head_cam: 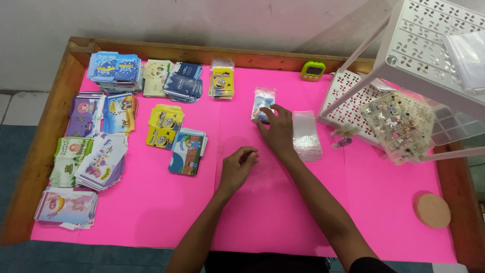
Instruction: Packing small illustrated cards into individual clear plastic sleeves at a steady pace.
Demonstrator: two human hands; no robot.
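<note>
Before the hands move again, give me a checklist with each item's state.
1. Right hand on the bagged card: ok, fingertips touch its lower edge.
2. Left hand free: cannot tell, fingers curled, something small may be pinched.
3. Sleeve stack within reach: ok, it lies just beside the right hand.
4. Bare mat in front of the hands: ok, nothing lies there.
5. Card piles kept apart: ok, sorted in separate stacks on the left.
6. Bead tray steady: cannot tell, it rests tilted on the white rack.
</note>
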